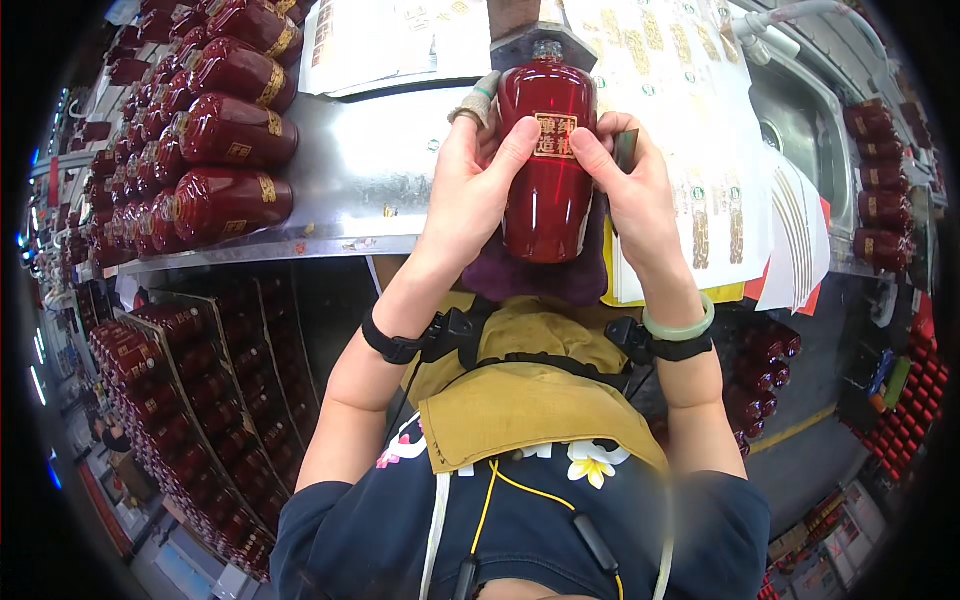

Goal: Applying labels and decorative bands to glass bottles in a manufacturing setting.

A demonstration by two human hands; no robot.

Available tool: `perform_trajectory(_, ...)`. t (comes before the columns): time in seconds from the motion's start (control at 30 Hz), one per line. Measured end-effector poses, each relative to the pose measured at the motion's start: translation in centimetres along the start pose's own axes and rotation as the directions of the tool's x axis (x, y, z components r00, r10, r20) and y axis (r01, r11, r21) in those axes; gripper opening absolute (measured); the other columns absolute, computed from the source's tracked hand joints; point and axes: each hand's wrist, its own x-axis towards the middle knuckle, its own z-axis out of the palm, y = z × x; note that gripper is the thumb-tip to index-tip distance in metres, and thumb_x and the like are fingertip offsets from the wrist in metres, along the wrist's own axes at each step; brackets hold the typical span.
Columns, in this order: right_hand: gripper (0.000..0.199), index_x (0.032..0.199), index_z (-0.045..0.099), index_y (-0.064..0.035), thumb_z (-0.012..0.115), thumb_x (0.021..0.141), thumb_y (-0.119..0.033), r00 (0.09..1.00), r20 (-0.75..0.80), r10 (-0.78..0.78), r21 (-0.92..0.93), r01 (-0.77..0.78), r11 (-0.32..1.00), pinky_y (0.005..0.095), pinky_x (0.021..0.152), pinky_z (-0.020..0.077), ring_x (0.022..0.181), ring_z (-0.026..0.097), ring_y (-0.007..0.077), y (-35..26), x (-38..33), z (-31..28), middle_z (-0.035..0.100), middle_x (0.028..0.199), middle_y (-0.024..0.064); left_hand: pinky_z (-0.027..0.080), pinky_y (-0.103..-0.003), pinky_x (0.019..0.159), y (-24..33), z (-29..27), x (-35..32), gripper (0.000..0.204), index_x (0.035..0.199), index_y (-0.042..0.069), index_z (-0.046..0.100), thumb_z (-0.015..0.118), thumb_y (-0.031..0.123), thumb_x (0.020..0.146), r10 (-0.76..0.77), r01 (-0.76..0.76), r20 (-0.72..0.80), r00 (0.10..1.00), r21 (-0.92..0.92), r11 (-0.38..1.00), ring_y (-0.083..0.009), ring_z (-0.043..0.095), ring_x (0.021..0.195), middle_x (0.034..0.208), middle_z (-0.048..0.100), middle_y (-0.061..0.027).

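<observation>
A dark red glass bottle [548, 215] with a clear threaded neck lies before me, its neck pointing away. My left hand [478, 170] grips its left side, the thumb on the edge of a gold-framed square label [555, 135]. A pale finger cover is on one of that hand's fingers. From the other side my right hand [632, 185] closes on the bottle, its thumb pressing the label's right edge. A small dark flat piece [626, 150] sits between the right hand's fingers; its kind is unclear. Purple cloth [535, 288] lies under the bottle's base.
Stacked red bottles [235, 130] crowd the metal table [370, 170] at left. Sheets of gold labels [700, 150] spread at right, before a steel sink [800, 110]. A metal block [535, 35] stands beyond the bottle's neck. Racks of bottles [190, 400] fill the lower left.
</observation>
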Motion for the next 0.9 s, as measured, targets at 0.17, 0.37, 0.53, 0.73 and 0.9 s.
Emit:
perform_trajectory(0.17, 0.020, 0.120, 0.060, -0.0020, 0.057, 0.106, -0.016, 0.992, 0.052, -0.113, -0.156, 0.120, 0.981, 0.0251, 0.087, 0.0454, 0.095, 0.055, 0.0090, -2.0, 0.2, -1.1, 0.060, 0.102, 0.0019, 0.049, -0.032, 0.106, 0.1, -0.1, 0.2, 0.060, 0.153, -0.007, 0.035, 0.059, 0.024, 0.108, -0.038, 0.037, -0.021, 0.999, -0.042, 0.998, -0.0171, 0.059, 0.124, 0.138, 0.059, -0.0151)
perform_trajectory(0.37, 0.027, 0.108, 0.073, -0.0049, 0.065, 0.083, -0.001, 0.390, 0.665, -0.637, -0.512, 0.859, -0.009, 0.0345, 0.087, 0.0527, 0.092, 0.066, 0.0253, -4.7, 1.4, -2.6, 0.072, 0.104, 0.0061, 0.038, -0.041, 0.118, 0.9, -1.4, 0.5, 0.069, 0.157, -0.006, 0.031, 0.039, 0.046, 0.112, -0.150, 0.150, -0.001, 0.989, 0.044, 0.988, -0.0266, 0.050, 0.140, 0.153, 0.048, -0.0228)
perform_trajectory(0.53, 0.023, 0.101, 0.071, -0.0066, 0.069, 0.077, -0.008, 0.354, 0.811, -0.466, -0.386, 0.922, 0.027, 0.0364, 0.071, 0.0538, 0.083, 0.065, 0.0235, -7.0, 2.1, 0.0, 0.067, 0.088, 0.0054, 0.028, -0.043, 0.125, 1.5, -1.2, -0.3, 0.078, 0.158, -0.010, 0.023, 0.032, 0.052, 0.112, -0.074, 0.074, -0.013, 0.997, 0.000, 0.997, -0.0331, 0.035, 0.151, 0.160, 0.035, -0.0297)
perform_trajectory(0.73, 0.019, 0.093, 0.070, -0.0154, 0.068, 0.075, -0.021, 0.079, 0.901, -0.427, -0.255, 0.892, -0.372, 0.0369, 0.084, 0.0518, 0.087, 0.062, 0.0188, -7.4, 5.2, 1.3, 0.063, 0.083, -0.0014, 0.027, -0.045, 0.126, 1.0, -2.0, -0.9, 0.081, 0.158, -0.009, 0.024, 0.026, 0.057, 0.111, -0.050, 0.054, -0.090, 0.995, 0.041, 0.998, -0.0338, 0.035, 0.151, 0.161, 0.035, -0.0272)
perform_trajectory(0.9, 0.029, 0.102, 0.070, -0.0129, 0.074, 0.074, -0.019, 0.228, 0.817, -0.530, -0.301, 0.952, -0.054, 0.0368, 0.079, 0.0474, 0.081, 0.063, 0.0211, -6.1, 5.6, 1.1, 0.066, 0.084, 0.0000, 0.031, -0.044, 0.124, 0.6, -3.0, -1.4, 0.082, 0.156, -0.011, 0.026, 0.031, 0.057, 0.111, -0.040, 0.039, -0.114, 0.993, -0.007, 0.999, -0.0336, 0.040, 0.148, 0.157, 0.040, -0.0290)
